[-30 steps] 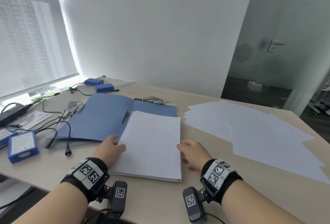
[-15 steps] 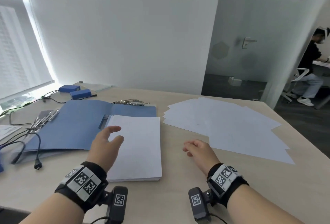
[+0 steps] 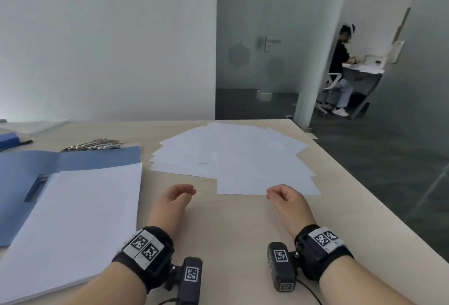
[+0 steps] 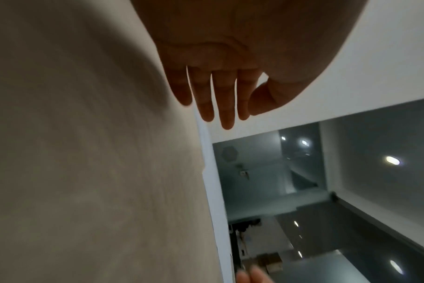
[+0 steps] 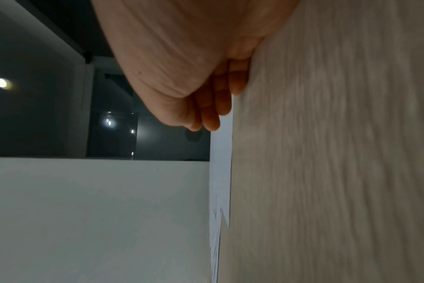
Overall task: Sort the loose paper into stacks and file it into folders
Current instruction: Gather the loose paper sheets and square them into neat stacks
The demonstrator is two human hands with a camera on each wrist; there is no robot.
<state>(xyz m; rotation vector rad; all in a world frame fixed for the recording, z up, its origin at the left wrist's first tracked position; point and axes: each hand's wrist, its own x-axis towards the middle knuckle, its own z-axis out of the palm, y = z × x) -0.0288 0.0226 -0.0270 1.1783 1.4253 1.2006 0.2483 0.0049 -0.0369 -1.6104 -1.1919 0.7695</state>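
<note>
Hands sit empty over the bare table (image 3: pixel 243 244), both aimed at the fan of loose sheets (image 3: pixel 233 159) spread toward the far right corner. The left hand (image 3: pixel 173 199) is off the paper with fingers out and relaxed; the left wrist view shows them nearly straight, holding nothing. The right hand (image 3: pixel 284 197) has loosely curled fingers at the near edge of the closest sheet, and the right wrist view shows its fingertips (image 5: pixel 212 122) just at that edge, with no grip yet. A squared stack (image 3: pixel 75 219) already lies on the open blue folder (image 3: pixel 21 183) to the left, beside some metal clips (image 3: pixel 94 145).

The step in hand looks like gathering the fan. It would go best with one hand on each side, sweeping the sheets inward into one pile before any lifting, since single sheets slide and the far ones lie near the table's edge. Tapping the edges square on the table afterward should make the pile easier to file.
</note>
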